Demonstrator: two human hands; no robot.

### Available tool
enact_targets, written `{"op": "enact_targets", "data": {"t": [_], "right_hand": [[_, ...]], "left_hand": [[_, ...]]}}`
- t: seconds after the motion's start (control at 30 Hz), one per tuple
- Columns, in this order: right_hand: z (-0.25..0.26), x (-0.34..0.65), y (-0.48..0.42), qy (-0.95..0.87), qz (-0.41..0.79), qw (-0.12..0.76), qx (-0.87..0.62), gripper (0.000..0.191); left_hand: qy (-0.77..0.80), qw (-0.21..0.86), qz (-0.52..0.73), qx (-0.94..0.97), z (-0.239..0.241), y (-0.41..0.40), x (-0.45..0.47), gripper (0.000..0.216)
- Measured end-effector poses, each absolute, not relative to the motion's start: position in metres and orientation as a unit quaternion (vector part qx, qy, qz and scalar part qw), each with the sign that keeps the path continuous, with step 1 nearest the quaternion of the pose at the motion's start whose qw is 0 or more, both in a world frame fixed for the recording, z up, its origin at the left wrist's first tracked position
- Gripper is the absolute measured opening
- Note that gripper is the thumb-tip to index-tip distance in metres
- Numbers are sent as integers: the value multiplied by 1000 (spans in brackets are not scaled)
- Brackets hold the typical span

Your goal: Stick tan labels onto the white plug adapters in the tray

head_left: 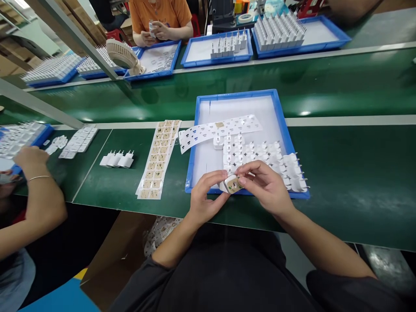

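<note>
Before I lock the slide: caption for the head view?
Left hand holds a white plug, right hand at its tan label, beside a blue tray of similar plugs.

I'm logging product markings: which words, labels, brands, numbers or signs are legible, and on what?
Nothing is legible.
White sheet with beige rounded labels: marks too small to read.
Long white paper strip: dark marks, too small.
Held white block with beige face: green and dark marks, too blurred.
</note>
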State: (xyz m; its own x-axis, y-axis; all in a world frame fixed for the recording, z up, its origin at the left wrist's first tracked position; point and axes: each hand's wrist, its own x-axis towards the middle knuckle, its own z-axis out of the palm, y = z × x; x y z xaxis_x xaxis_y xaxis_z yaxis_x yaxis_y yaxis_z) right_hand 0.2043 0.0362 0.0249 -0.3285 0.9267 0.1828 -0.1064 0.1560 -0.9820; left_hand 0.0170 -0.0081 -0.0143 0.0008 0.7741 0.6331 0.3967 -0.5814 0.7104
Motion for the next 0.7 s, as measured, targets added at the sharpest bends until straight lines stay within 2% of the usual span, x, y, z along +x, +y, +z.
{"op": "enact_targets", "data": {"t": [0.7], "right_hand": [[24, 202, 35, -590, 559, 466, -350, 24]], "left_hand": [[434, 149, 555, 694, -11, -9, 16, 39]]}}
